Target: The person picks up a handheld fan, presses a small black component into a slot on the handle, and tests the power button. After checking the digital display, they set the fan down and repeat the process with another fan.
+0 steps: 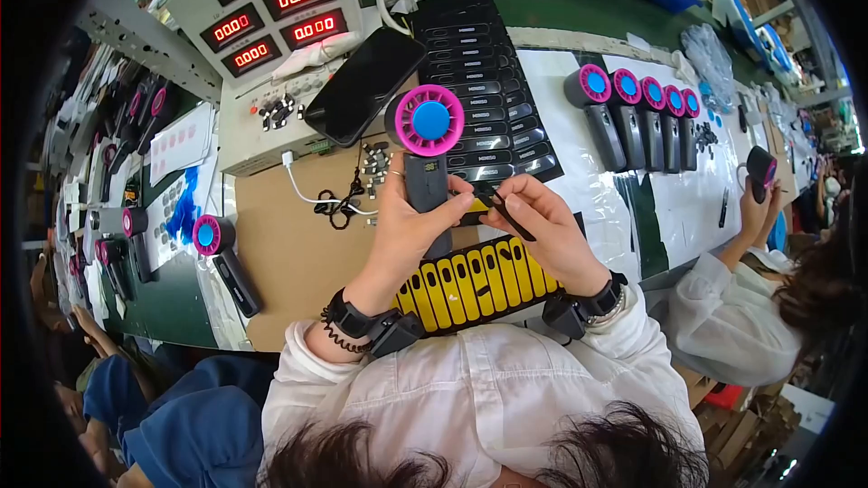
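My left hand (409, 227) is closed round the dark grey handle of a handheld fan (429, 182), whose pink ring and blue centre point away from me. Close beside the handle, my right hand (549, 227) pinches a narrow black strip (518, 218) between thumb and fingers. Both thumbs nearly meet; what lies just between the fingertips is too small to make out. Below my hands is a sheet of yellow rounded strips (461, 287) on a black backing. Beyond them lies a dark sheet of glossy black strips (484, 113) in rows.
A black phone (366, 85) leans by a metal test box (271, 13) with red digital displays. Black scissors (340, 202) and a white cable (303, 182) lie left of my hands. More fans stand right (624, 122) and one lies left (226, 266). Co-workers sit at both sides.
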